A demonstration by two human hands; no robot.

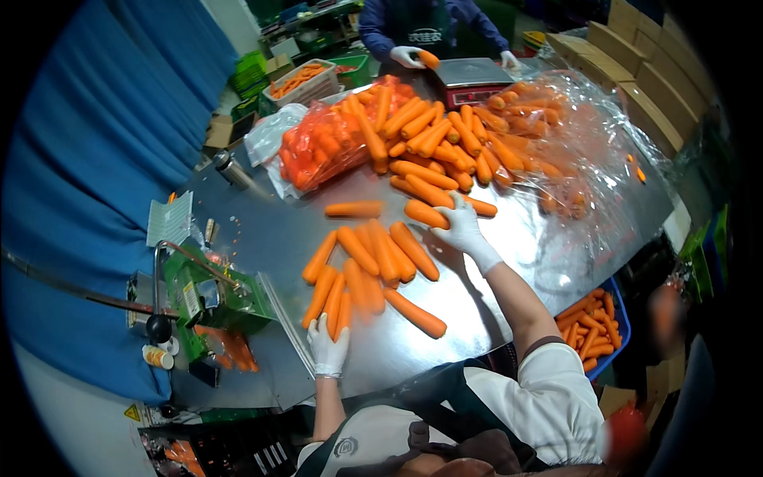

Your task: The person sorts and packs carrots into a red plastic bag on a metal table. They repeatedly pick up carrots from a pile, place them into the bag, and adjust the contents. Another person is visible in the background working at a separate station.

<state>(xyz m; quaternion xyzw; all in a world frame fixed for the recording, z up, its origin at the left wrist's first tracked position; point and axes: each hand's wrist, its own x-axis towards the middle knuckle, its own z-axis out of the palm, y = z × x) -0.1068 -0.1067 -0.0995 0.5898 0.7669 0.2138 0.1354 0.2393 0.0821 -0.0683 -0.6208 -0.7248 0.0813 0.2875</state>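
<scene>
My right hand [462,226], in a white glove, grips a carrot [426,213] just below the big carrot pile [438,134] on the metal table. My left hand [328,349], also gloved in white, lies on the lower ends of a few carrots [334,301] at the near left; whether its fingers close on one I cannot tell. Several loose carrots [381,253] lie between the hands, some blurred. A single blurred carrot [353,208] lies above them. Beside the pile are a red bag of carrots [325,146] and clear plastic bags [572,149] with carrots.
Across the metal table [250,208], a co-worker's gloved hand [408,56] holds a carrot near a weighing scale [474,74]. A green bag-sealing device [208,298] and a steel flask [232,170] stand at the left. A blue crate [623,331] of carrots is at the right, below the table edge.
</scene>
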